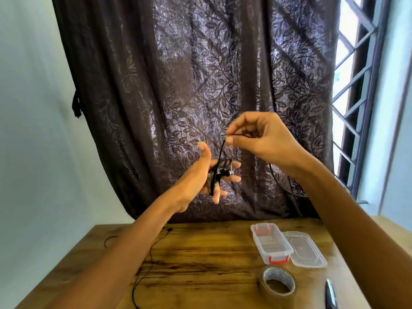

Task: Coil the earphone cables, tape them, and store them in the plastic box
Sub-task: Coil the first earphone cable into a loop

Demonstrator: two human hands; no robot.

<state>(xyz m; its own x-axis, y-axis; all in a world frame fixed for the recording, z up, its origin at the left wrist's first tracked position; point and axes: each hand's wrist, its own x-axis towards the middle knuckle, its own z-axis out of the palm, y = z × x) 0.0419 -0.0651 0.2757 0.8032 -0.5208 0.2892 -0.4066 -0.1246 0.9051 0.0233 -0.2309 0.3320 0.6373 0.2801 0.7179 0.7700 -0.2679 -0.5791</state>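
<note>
Mostly black, thin earphone cable (220, 153), silvery earbuds (224, 172)

Pen-like object (330, 295) is cut off by the bottom edge. Cable (151, 257) on the desk (200, 253) passes behind the left forearm (124, 246).

My left hand (200, 175): held above table (200, 253), fingers straight, black earphone cable (219, 157) looped round them, earbuds (225, 172) against fingers. My right hand (263, 139): pinched same cable higher up. On table: second cable (151, 253), open plastic box (270, 244), lid (306, 250) touching it, tape roll (277, 284), pen (330, 293).
</note>
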